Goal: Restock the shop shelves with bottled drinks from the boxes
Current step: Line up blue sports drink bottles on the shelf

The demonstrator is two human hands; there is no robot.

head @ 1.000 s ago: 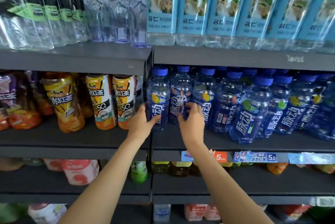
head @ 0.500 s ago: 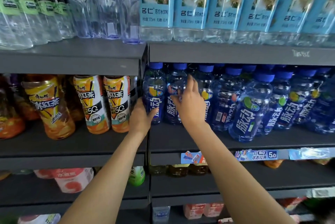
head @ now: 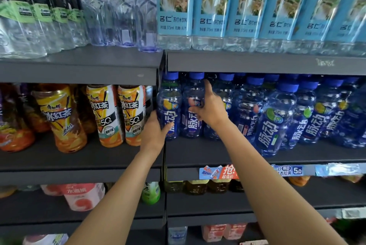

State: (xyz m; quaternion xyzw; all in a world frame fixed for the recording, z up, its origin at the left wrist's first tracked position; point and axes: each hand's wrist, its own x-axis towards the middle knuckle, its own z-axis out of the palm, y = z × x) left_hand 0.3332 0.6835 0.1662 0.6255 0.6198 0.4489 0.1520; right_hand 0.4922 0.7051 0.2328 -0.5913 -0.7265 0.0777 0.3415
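My left hand is cupped round the lower left side of the end bottle, thumb across its label, at the far left of the blue row on the middle shelf. My right hand lies on the second bottle, fingers spread loosely, the forefinger reaching up past its shoulder towards the gap behind; I can't tell whether it truly grips or only rests there. Both bottles stand upright, long axis vertical, blue caps up, labels facing me, touching each other and sitting well back from the shelf's front edge. Each is straight ahead of its hand, so neither arm needs to cross. I judge the step to be squaring up these two in the row; the shelf above hangs close over the caps, so any lift must stay low. The yellow tea bottles stand just beyond the divider on the left.
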